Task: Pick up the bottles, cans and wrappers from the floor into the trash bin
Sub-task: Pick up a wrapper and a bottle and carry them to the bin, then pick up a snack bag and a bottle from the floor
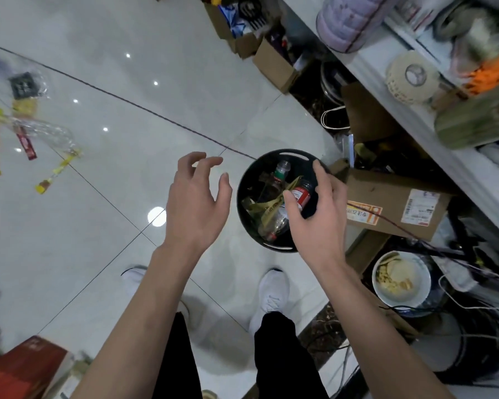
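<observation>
Labelled cardboard box (392,194) beside white snack bowl (398,299), below cluttered shelf (372,64)

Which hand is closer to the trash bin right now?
Right. The right hand is over the trash bin; the left hand is off to its left, clear of the rim.

Left hand (196,208) beside, right hand (317,217) over the trash bin (297,153); seemingly wrappers (26,139) lie far left.

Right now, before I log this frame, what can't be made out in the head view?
Trash bin: right side and some contents hidden behind the right hand.
Wrappers at far left: motion-blurred, print unreadable; outermost ones cut off by the left edge.
Red box: cut off by the bottom-left corner.
Left shoe: mostly behind the left forearm.
</observation>
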